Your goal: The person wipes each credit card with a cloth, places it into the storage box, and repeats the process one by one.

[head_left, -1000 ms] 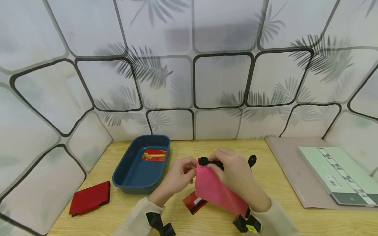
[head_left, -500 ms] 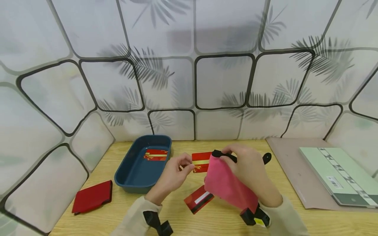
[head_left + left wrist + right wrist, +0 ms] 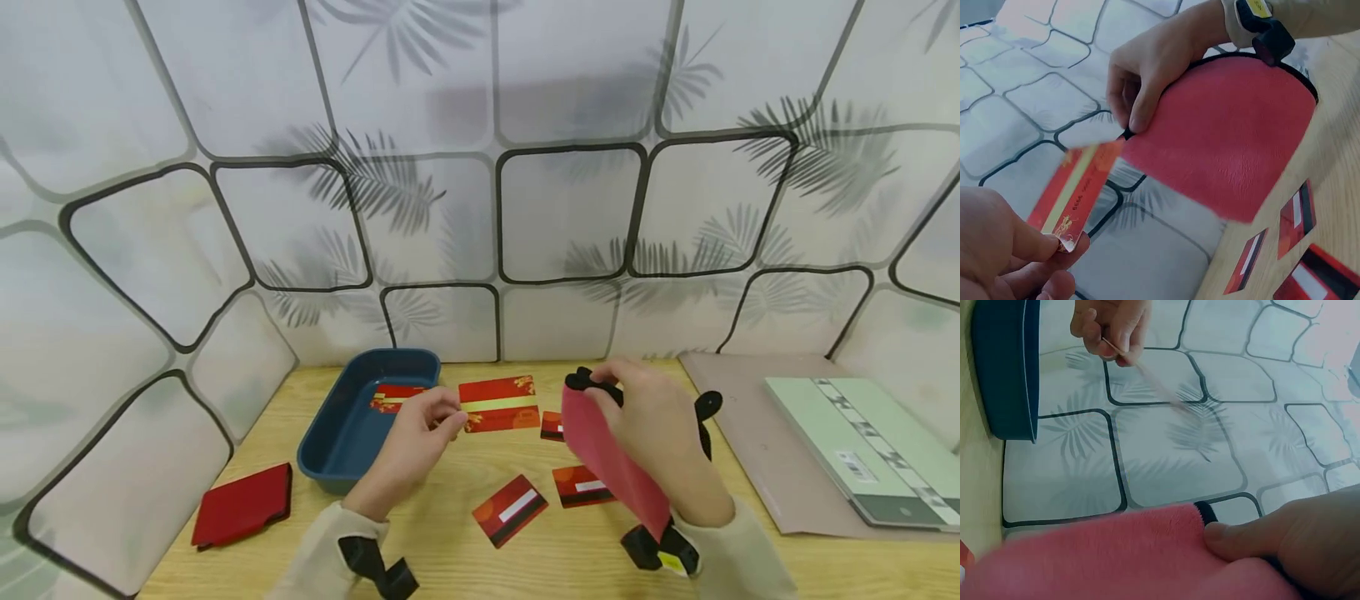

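In the head view my left hand [image 3: 411, 443] pinches the corner of a red bank card [image 3: 498, 403] with a gold stripe, held between the blue tray and the pouch. The left wrist view shows thumb and fingers on that card [image 3: 1079, 187]. My right hand [image 3: 654, 433] grips the black edge of a pink pouch [image 3: 611, 458], which hangs tilted with a black strap loop [image 3: 707, 406] beyond the hand. Three red cards lie on the table below: one near the front [image 3: 510, 510], another beside the pouch [image 3: 581, 486], and a third partly hidden behind it [image 3: 552, 426].
A blue tray [image 3: 315, 462] stands left of my left hand, with a red card [image 3: 392, 397] inside. Farther left lies a dark red wallet-like case [image 3: 242, 505]. At the right, a pale green notebook [image 3: 840, 425] rests on a greyish-pink folder [image 3: 731, 387]. A patterned curtain closes the back.
The gold-striped card has come out of the pouch and moved left with my left hand. My right hand and the pouch have shifted right. Two more cards now show on the table.
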A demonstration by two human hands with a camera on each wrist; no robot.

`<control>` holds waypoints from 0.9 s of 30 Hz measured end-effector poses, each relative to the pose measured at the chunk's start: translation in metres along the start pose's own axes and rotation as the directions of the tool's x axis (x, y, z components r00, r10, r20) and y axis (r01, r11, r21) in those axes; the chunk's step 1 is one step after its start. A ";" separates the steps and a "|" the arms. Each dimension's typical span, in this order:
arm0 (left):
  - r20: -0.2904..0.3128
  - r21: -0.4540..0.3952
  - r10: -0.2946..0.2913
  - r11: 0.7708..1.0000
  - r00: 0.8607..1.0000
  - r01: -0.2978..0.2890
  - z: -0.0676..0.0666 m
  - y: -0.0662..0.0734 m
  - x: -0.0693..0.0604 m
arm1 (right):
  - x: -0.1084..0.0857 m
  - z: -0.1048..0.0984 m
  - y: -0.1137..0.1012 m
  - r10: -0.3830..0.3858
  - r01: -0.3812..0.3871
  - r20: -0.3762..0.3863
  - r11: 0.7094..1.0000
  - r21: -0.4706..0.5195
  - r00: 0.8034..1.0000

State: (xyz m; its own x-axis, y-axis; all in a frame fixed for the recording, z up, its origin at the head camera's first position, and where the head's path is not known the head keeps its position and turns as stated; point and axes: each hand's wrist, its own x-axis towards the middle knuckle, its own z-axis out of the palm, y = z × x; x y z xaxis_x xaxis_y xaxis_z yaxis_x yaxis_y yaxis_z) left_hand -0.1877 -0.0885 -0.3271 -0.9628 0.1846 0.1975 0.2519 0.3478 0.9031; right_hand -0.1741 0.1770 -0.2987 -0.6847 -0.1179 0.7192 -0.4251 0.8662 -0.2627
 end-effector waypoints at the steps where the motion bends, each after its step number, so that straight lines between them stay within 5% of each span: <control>1: -0.006 -0.013 -0.007 1.000 1.000 0.007 -0.003 -0.001 0.000 | 0.000 -0.001 0.000 0.004 -0.004 -0.006 1.000 0.000 1.000; 10: -0.113 0.067 -0.057 0.996 0.992 0.065 -0.045 -0.009 0.011 | 0.001 -0.004 0.001 0.009 -0.008 -0.035 1.000 0.029 0.999; 17: -0.187 0.154 -0.068 0.983 0.980 0.097 -0.084 -0.033 0.032 | 0.002 -0.004 0.004 -0.008 0.009 -0.026 0.999 0.041 1.000; 27: -0.192 0.142 -0.238 0.953 0.952 0.267 -0.104 -0.069 0.050 | 0.002 -0.002 0.000 -0.011 0.011 0.000 0.998 0.057 1.000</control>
State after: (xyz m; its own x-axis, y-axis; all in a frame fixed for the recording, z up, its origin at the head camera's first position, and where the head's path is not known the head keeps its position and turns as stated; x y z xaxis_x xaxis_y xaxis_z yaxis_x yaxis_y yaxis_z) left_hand -0.2637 -0.1983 -0.3396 -0.9954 -0.0834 0.0463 -0.0029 0.5116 0.8592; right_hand -0.1740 0.1776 -0.2955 -0.6798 -0.1272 0.7223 -0.4658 0.8355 -0.2913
